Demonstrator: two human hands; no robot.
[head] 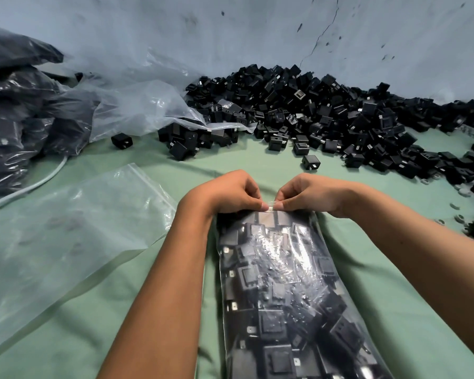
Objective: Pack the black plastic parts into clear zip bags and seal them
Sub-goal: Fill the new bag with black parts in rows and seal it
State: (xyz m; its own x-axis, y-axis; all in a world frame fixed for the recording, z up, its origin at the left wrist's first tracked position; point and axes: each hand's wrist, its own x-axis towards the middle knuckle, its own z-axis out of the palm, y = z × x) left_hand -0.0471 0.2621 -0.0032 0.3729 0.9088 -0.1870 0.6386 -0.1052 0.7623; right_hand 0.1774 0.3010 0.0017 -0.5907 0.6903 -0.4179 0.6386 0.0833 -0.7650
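Observation:
A clear zip bag [288, 291] filled with black plastic parts lies lengthwise on the green cloth in front of me. My left hand [227, 194] and my right hand [312, 195] meet at its far end, thumbs and fingers pinching the zip strip side by side at the middle. A large heap of loose black plastic parts [326, 116] lies beyond the hands, against the blue wall. An empty clear zip bag [66, 231] lies flat to the left of my left forearm.
Filled bags of black parts [14, 119] are stacked at far left under loose clear plastic sheeting [140, 105]. A white cable [30, 187] runs across the green cloth [257, 160] near them. Stray parts and small grey rings [460, 191] lie at right.

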